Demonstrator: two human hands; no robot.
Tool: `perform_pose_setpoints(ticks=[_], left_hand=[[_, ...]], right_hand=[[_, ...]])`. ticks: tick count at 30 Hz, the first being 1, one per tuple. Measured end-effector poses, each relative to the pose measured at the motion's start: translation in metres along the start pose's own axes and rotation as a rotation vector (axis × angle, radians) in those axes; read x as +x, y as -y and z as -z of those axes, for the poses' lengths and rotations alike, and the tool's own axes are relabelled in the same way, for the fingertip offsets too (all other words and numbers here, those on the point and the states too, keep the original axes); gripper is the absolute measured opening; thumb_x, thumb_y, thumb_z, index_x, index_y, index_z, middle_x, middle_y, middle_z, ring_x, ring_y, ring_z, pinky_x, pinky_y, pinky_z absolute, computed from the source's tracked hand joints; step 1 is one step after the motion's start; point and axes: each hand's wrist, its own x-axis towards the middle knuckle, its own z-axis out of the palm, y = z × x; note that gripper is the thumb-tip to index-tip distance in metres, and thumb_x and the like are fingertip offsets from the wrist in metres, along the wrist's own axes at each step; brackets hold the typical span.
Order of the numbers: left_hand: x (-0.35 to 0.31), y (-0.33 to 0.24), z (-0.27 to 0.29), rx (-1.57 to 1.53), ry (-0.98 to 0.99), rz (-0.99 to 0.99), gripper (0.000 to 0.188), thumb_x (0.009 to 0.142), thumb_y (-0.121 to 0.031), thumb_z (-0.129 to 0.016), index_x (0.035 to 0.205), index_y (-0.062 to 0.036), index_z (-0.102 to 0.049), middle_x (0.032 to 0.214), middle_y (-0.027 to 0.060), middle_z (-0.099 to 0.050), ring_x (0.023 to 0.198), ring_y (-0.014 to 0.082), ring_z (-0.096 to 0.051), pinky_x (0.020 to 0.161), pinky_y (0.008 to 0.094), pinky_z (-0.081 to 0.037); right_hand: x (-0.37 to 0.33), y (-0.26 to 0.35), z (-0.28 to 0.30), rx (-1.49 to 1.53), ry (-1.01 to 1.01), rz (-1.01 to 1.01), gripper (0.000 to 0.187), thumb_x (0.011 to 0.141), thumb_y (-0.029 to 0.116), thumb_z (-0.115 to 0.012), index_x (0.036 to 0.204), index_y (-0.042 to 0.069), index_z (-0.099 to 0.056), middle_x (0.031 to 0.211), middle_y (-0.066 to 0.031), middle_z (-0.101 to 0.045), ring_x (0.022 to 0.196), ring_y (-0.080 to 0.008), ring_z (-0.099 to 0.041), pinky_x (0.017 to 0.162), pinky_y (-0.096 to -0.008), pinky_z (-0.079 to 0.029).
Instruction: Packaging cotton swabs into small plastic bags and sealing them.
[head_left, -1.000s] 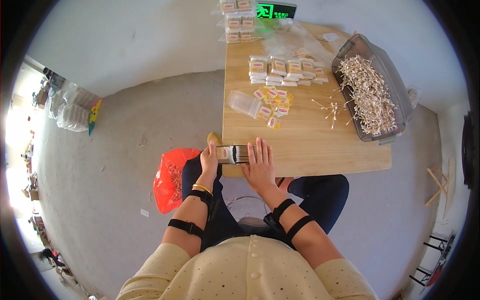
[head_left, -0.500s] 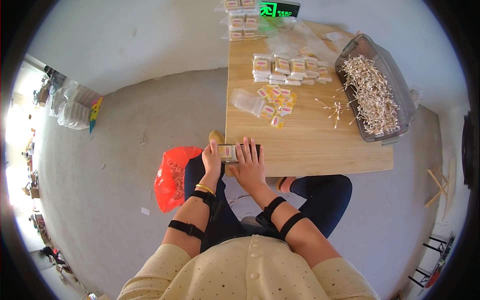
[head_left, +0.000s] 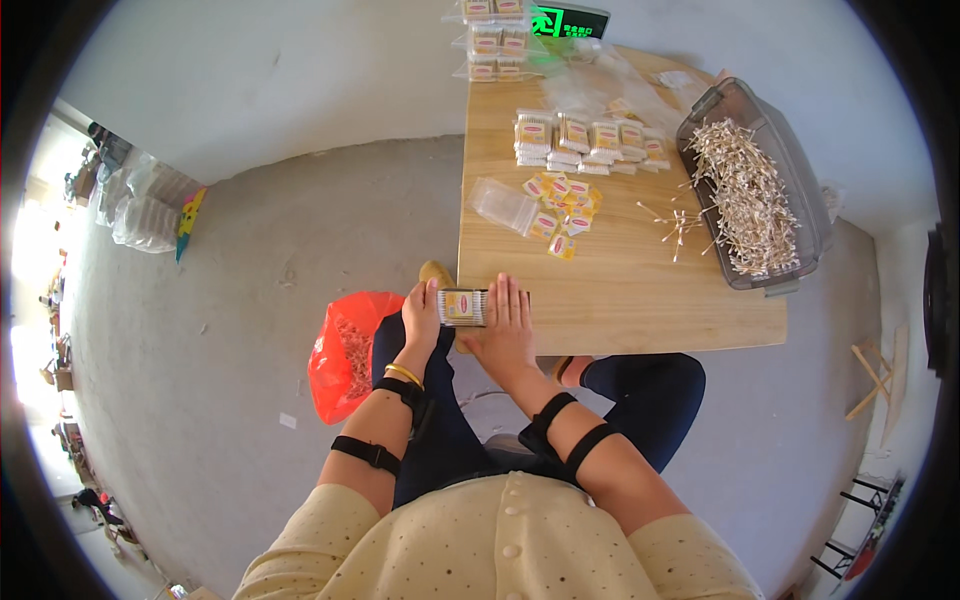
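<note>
The left hand clamps the swab pack, seemingly to steady it; the right hand, fingers together, covers its right end.

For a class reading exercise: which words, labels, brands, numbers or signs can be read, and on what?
Green exit sign: pictogram and small characters, not copied.
Loose yellow cards: too small to read.
Held cotton-swab pack: label too small to read.
Stacked cotton-swab packs, bagged packs: likewise too small.
</note>
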Motion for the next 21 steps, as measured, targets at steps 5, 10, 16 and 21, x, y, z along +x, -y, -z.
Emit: perform_pose_setpoints(ticks=[5,10,16,21], left_hand=[[0.001,0.001,-0.009,-0.060,0.000,-0.008,0.048,0.107,-0.040,-0.052,0.086,0.0031,-0.056,0.077,0.0265,-0.059,0.072,0.0434,-0.057,0.068,0.0486,-0.046],[0.007,0.010,0.000,0.062,0.109,0.007,0.048,0.107,-0.041,-0.053,0.092,0.0035,-0.064,0.081,0.0259,-0.063,0.074,0.0389,-0.062,0.071,0.0470,-0.048],[0.014,0.002,0.026,-0.194,-0.023,0.240,0.046,0.109,-0.049,-0.047,0.110,-0.0034,-0.056,0.096,0.0088,-0.058,0.082,0.0199,-0.059,0.071,0.0348,-0.049],[-0.012,-0.053,0.029,0.014,-0.100,-0.166,0.030,0.106,-0.027,-0.054,0.118,0.0002,-0.056,0.111,0.0175,-0.057,0.104,0.0334,-0.057,0.094,0.0432,-0.046]], right_hand=[[0.002,0.003,0.007,0.006,-0.029,0.016,0.105,0.089,0.061,-0.064,0.158,-0.009,-0.026,0.170,-0.0235,-0.017,0.158,-0.0412,-0.012,0.129,-0.0507,-0.011],[0.001,-0.010,0.002,0.027,-0.032,0.078,0.096,0.094,0.060,-0.059,0.159,-0.004,-0.029,0.168,-0.0196,-0.024,0.156,-0.0425,-0.018,0.127,-0.0536,-0.017],[-0.002,-0.118,0.027,0.263,-0.298,0.003,0.072,0.092,0.030,-0.069,0.152,0.002,-0.041,0.156,-0.0199,-0.040,0.144,-0.0414,-0.037,0.119,-0.0549,-0.029],[0.017,-0.235,0.096,-0.040,-0.339,-0.440,0.062,0.087,0.017,-0.070,0.145,0.008,-0.050,0.147,-0.0205,-0.049,0.136,-0.0438,-0.043,0.114,-0.0540,-0.037]])
